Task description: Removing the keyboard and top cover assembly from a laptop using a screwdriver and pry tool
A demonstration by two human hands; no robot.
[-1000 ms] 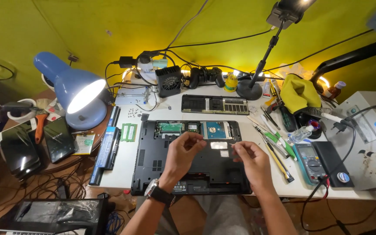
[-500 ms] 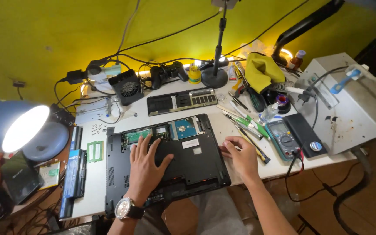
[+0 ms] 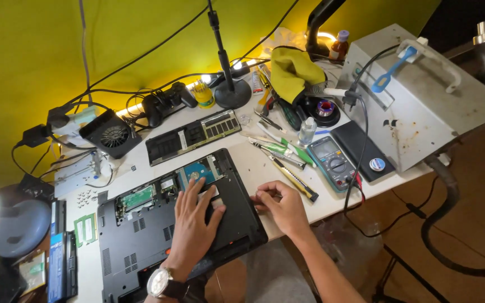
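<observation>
Hands rest on an open black laptop (image 3: pixel 141 235) that lies bottom-up on the white worktop (image 3: pixel 332 196), with its cover off and green boards and a blue drive showing inside. The left hand (image 3: pixel 193 221), with a watch on its wrist, lies flat on the laptop with fingers spread, its grip open and holding nothing. The right hand (image 3: pixel 280 206) sits at the laptop's right edge with fingers curled at the rim; I cannot tell if it pinches anything.

Just right of that hand lies a yellow and black knife (image 3: pixel 293 178). Past it sits a blue-green meter (image 3: pixel 333 163) with a round dial, touching a flat black box (image 3: pixel 360 148) that has a small round blue and white sticker. A small clear bottle (image 3: pixel 307 131) stands near the meter. A little yellow bottle (image 3: pixel 203 94) stands by the black stand's round foot (image 3: pixel 232 94). A brown bottle with a blue cap (image 3: pixel 340 46) stands at the back, beside a big grey box (image 3: pixel 422 95).
</observation>
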